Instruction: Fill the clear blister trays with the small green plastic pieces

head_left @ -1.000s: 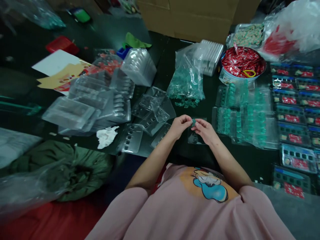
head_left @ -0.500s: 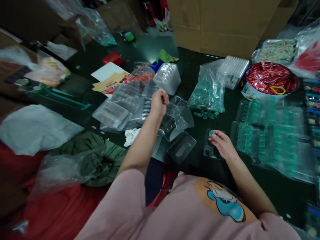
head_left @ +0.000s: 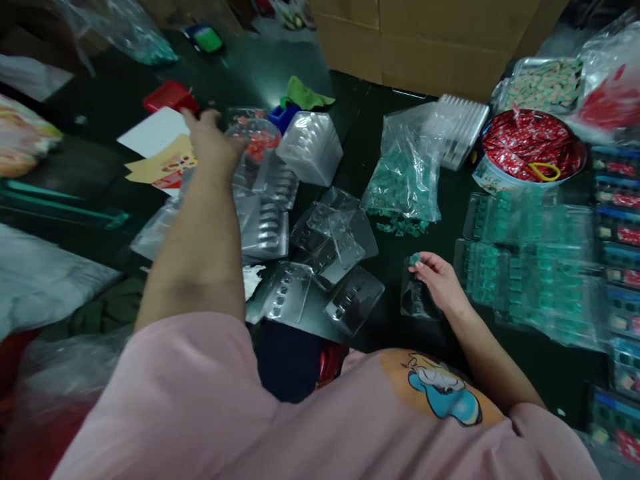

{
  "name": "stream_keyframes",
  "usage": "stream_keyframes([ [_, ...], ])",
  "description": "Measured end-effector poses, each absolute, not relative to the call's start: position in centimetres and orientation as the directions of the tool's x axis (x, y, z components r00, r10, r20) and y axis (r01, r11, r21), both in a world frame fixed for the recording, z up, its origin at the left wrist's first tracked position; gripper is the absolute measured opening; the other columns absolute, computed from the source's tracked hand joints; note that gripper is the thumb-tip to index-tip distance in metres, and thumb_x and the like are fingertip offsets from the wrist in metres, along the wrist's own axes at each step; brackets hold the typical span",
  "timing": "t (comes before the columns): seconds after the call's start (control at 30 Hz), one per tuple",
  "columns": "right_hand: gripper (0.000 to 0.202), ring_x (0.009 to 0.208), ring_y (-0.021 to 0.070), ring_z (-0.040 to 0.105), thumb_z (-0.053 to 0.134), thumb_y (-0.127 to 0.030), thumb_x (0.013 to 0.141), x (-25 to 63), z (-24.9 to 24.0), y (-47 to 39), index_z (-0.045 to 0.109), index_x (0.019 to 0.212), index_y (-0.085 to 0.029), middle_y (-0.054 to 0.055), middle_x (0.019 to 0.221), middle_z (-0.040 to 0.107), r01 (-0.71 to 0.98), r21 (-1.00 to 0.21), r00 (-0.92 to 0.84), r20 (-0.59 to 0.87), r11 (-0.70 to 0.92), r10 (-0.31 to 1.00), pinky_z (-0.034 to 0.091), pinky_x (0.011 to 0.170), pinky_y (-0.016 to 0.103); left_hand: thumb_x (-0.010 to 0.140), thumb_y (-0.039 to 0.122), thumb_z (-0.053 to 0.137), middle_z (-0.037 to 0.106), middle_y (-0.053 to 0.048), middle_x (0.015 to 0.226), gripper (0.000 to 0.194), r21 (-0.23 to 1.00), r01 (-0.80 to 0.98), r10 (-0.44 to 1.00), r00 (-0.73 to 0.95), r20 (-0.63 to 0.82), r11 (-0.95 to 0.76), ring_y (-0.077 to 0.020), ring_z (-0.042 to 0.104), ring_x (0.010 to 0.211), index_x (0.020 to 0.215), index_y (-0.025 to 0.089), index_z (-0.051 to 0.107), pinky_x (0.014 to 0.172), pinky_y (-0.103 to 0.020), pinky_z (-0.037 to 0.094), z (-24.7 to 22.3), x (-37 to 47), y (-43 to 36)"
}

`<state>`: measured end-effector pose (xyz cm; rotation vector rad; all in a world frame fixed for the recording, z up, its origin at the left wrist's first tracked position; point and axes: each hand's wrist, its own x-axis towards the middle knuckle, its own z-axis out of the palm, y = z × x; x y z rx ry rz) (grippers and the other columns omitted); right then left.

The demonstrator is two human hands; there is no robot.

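My left hand (head_left: 213, 140) reaches over the far left of the table, its fingers apart and somewhat blurred. It is between a red scoop-like tray (head_left: 170, 97) and a clear tub of small orange-red pieces (head_left: 260, 141). No object shows in it. My right hand (head_left: 437, 277) pinches a small translucent green piece (head_left: 415, 259) at the top end of a clear plastic blister tray (head_left: 414, 297). Several loose blister trays (head_left: 355, 300) lie between my arms. Behind them rests a clear bag (head_left: 403, 173) with green pieces spilling from its mouth.
Trays filled with green pieces (head_left: 545, 267) overlap at the right. Beyond them stands a round tin of red wrappers (head_left: 533, 147) with yellow-handled scissors (head_left: 545, 173). Stacked clear trays (head_left: 313, 147) stand near a blue container (head_left: 285, 119). A cardboard box (head_left: 425, 47) borders the back.
My left hand has moved far left and away from the loose trays, and its fingers have spread. My right hand still pinches the green piece. The view has shifted.
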<state>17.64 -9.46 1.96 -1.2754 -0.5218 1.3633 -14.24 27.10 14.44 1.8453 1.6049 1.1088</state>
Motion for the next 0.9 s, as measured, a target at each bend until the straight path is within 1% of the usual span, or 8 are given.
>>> stream_keyframes([
  [0.07, 0.036, 0.079, 0.0146, 0.066, 0.083, -0.046, 0.066, 17.7, 2.0, -9.4, 0.069, 0.090, -0.023, 0.001, 0.086, 0.068, -0.452, -0.849, 0.214, -0.401, -0.273, 0.891, 0.043, 0.060, 0.023, 0.081, 0.009, 0.071, 0.052, 0.008, 0.064, 0.018, 0.770, 0.630, 0.962, -0.133, 0.238, -0.104, -0.0078, 0.043, 0.069, 0.072, 0.012, 0.056, 0.083, -0.028, 0.045, 12.6, -12.7, 23.9],
  [0.17, 0.037, 0.080, 0.0142, 0.066, 0.082, -0.047, 0.066, 17.7, 2.1, -9.3, 0.068, 0.091, -0.024, 0.002, 0.094, 0.071, -0.506, -0.814, 0.170, -0.418, -0.285, 0.892, 0.045, 0.062, 0.024, 0.073, 0.028, 0.078, 0.066, 0.003, 0.073, 0.016, 0.890, 0.380, 0.968, 0.099, 0.231, -0.251, -0.0106, 0.056, 0.072, 0.078, 0.016, 0.069, 0.078, -0.028, 0.047, 9.6, -8.4, 16.3],
  [0.27, 0.037, 0.078, 0.0136, 0.065, 0.081, -0.048, 0.067, 17.6, 2.3, -9.5, 0.067, 0.092, -0.025, 0.002, 0.097, 0.072, -0.520, -0.805, 0.130, -0.406, -0.286, 0.905, 0.046, 0.063, 0.024, 0.068, 0.036, 0.079, 0.071, -0.003, 0.082, 0.025, 0.995, 0.098, 0.936, 0.346, -0.064, 0.032, -0.0142, 0.063, 0.072, 0.085, 0.018, 0.073, 0.071, -0.029, 0.049, 6.7, -3.2, 7.6],
  [0.33, 0.037, 0.077, 0.0131, 0.064, 0.081, -0.048, 0.066, 17.6, 2.3, -9.7, 0.066, 0.092, -0.025, 0.001, 0.094, 0.072, -0.522, -0.805, 0.121, -0.398, -0.283, 0.909, 0.046, 0.064, 0.025, 0.068, 0.037, 0.079, 0.072, -0.004, 0.084, 0.028, 0.977, 0.051, 0.876, 0.434, -0.210, 0.209, -0.0143, 0.064, 0.073, 0.087, 0.018, 0.074, 0.070, -0.028, 0.049, 5.1, -0.3, 2.9],
  [0.4, 0.038, 0.075, 0.0125, 0.063, 0.082, -0.048, 0.066, 17.7, 2.3, -10.2, 0.066, 0.091, -0.025, 0.000, 0.089, 0.070, -0.519, -0.807, 0.122, -0.396, -0.281, 0.910, 0.046, 0.065, 0.024, 0.066, 0.038, 0.080, 0.072, -0.004, 0.081, 0.030, 0.949, 0.029, 0.821, 0.492, -0.288, 0.315, -0.0144, 0.064, 0.073, 0.087, 0.017, 0.075, 0.070, -0.028, 0.048, 4.0, 1.9, -0.2],
  [0.53, 0.036, 0.069, 0.0104, 0.058, 0.081, -0.047, 0.066, 18.0, 2.2, -11.3, 0.067, 0.090, -0.024, -0.002, 0.078, 0.066, -0.504, -0.819, 0.128, -0.385, -0.274, 0.914, 0.044, 0.062, 0.023, 0.060, 0.035, 0.084, 0.070, -0.003, 0.076, 0.030, 0.928, 0.010, 0.774, 0.548, -0.317, 0.373, -0.0135, 0.061, 0.070, 0.081, 0.017, 0.074, 0.070, -0.028, 0.047, 3.2, 3.9, -2.6],
  [0.73, 0.035, 0.063, 0.0082, 0.054, 0.084, -0.046, 0.063, 18.0, 1.7, -12.6, 0.067, 0.083, -0.023, -0.005, 0.069, 0.060, -0.514, -0.821, 0.130, -0.361, -0.249, 0.923, 0.041, 0.059, 0.021, 0.062, 0.032, 0.082, 0.065, 0.000, 0.071, 0.023, 0.957, 0.094, 0.785, 0.553, -0.279, 0.273, -0.0128, 0.058, 0.068, 0.073, 0.016, 0.070, 0.072, -0.027, 0.045, 3.9, 4.2, -3.7],
  [0.9, 0.041, 0.067, 0.0092, 0.057, 0.083, -0.053, 0.063, 18.1, 1.5, -12.9, 0.067, 0.085, -0.023, -0.003, 0.074, 0.064, -0.635, -0.721, 0.042, -0.392, -0.279, 0.919, 0.043, 0.060, 0.022, 0.064, 0.033, 0.081, 0.062, 0.001, 0.071, 0.024, 0.959, 0.073, 0.777, 0.570, -0.267, 0.276, -0.0116, 0.055, 0.067, 0.074, 0.016, 0.067, 0.070, -0.026, 0.043, 3.4, 4.0, -4.4],
])
